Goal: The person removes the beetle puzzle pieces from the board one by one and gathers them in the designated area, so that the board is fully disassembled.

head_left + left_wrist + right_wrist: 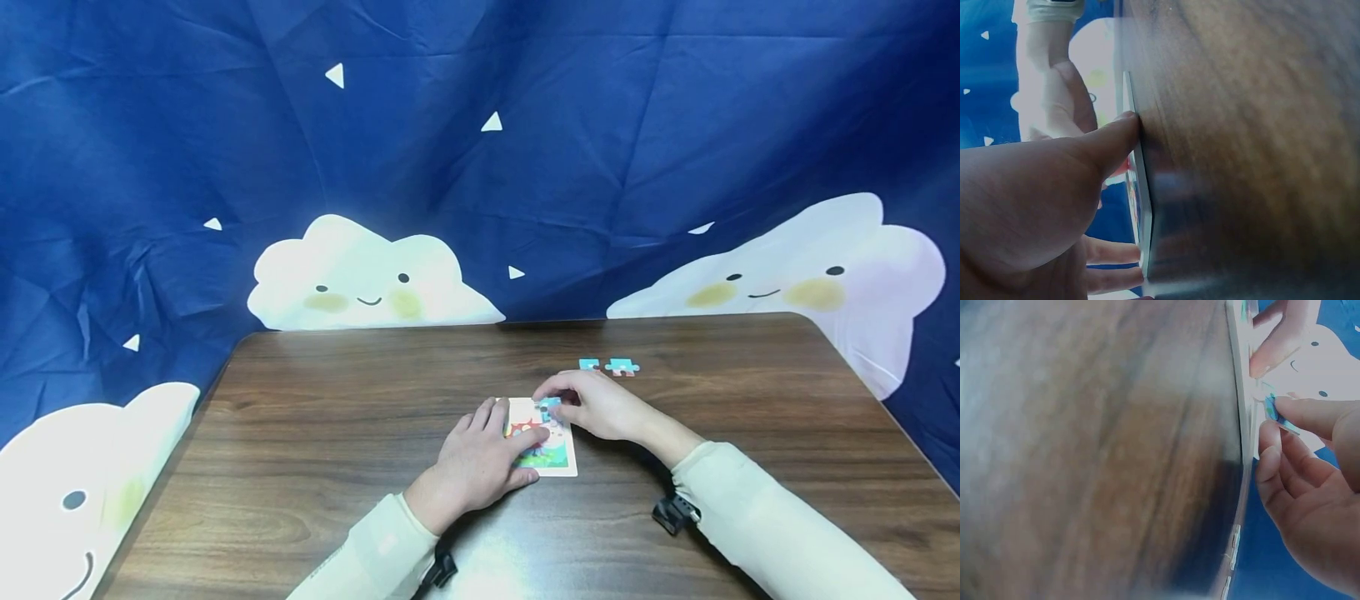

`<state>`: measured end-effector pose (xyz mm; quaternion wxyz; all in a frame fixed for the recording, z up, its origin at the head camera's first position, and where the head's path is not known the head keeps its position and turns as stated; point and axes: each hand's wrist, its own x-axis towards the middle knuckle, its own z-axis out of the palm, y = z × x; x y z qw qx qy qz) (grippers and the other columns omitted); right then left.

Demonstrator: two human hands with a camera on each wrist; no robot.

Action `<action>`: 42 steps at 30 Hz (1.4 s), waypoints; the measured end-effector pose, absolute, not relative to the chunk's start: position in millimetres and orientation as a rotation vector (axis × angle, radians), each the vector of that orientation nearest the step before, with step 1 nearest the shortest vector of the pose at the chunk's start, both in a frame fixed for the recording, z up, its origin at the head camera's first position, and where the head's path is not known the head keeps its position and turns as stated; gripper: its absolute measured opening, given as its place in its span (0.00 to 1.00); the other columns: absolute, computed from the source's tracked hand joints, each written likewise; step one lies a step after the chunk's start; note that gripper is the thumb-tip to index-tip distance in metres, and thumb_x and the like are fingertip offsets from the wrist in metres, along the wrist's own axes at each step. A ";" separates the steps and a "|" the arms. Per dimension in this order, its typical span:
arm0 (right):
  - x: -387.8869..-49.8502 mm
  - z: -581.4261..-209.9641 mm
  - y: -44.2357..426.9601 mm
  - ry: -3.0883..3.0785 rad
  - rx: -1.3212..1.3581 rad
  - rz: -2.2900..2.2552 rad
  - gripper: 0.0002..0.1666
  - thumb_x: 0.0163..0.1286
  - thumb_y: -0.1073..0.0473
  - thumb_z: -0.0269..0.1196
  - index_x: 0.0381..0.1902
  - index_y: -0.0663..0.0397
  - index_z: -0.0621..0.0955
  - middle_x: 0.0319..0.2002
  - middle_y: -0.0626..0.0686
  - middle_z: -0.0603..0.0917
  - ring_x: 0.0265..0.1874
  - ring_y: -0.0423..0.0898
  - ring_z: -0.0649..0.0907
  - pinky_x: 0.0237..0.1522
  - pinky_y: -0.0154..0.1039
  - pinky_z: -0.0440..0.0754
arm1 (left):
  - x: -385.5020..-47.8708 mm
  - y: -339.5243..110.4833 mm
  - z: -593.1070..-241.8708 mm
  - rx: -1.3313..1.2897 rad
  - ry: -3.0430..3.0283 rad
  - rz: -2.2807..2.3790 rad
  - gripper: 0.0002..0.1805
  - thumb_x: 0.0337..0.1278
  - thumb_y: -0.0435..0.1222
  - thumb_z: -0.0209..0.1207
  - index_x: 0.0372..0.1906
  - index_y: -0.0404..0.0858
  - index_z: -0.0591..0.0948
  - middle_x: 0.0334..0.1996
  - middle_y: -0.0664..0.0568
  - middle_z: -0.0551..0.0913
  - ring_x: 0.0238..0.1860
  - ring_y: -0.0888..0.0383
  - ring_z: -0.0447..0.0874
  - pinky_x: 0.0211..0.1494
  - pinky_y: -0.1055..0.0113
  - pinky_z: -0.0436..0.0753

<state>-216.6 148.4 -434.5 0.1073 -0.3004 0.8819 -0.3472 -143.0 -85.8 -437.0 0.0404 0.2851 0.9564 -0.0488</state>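
A small jigsaw puzzle board (572,463) with a white border and a colourful picture lies on the table. My left hand (480,458) rests across its left side with fingers extended, covering part of the picture; in the left wrist view the thumb (1119,134) touches the board's near edge. Over the board's upper right part, my right hand (603,406) pinches a blue puzzle piece (1270,407) between thumb and fingers. In the right wrist view this piece appears tilted against the board. Whether it sits in the picture cannot be told.
Two loose puzzle pieces (622,366), light blue with some red, lie just beyond my right hand. The brown wooden table (315,433) reaches back to a blue curtain (420,167) printed with white clouds and triangles.
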 end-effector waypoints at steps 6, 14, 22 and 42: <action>-216.8 -431.0 154.1 2.634 -0.860 -1.039 0.15 0.76 0.65 0.67 0.57 0.51 0.89 0.46 0.45 0.90 0.37 0.40 0.78 0.42 0.34 0.78 | -142.6 -85.4 -436.3 0.870 2.932 -0.152 0.30 0.73 0.65 0.57 0.77 0.73 0.70 0.77 0.40 0.70 0.78 0.43 0.71 0.71 0.50 0.80; -215.4 -426.1 161.9 2.654 -0.774 -1.075 0.15 0.77 0.66 0.65 0.57 0.49 0.90 0.45 0.47 0.88 0.36 0.43 0.78 0.38 0.34 0.76 | -142.7 -85.2 -436.4 0.872 2.922 -0.141 0.31 0.74 0.65 0.56 0.78 0.72 0.70 0.78 0.39 0.70 0.79 0.42 0.71 0.72 0.48 0.80; -213.1 -421.7 175.1 2.736 -0.733 -1.094 0.16 0.76 0.65 0.67 0.58 0.50 0.89 0.43 0.46 0.88 0.35 0.43 0.79 0.36 0.35 0.78 | -142.0 -86.0 -436.8 0.881 2.931 -0.130 0.30 0.74 0.64 0.57 0.77 0.71 0.71 0.77 0.39 0.70 0.78 0.42 0.71 0.70 0.49 0.80; -211.3 -414.9 205.3 2.805 -0.688 -1.186 0.16 0.74 0.68 0.69 0.57 0.54 0.90 0.43 0.51 0.90 0.32 0.37 0.82 0.38 0.32 0.80 | -141.8 -85.5 -437.7 0.886 2.952 -0.139 0.29 0.74 0.64 0.57 0.76 0.71 0.72 0.76 0.38 0.72 0.78 0.43 0.72 0.70 0.50 0.81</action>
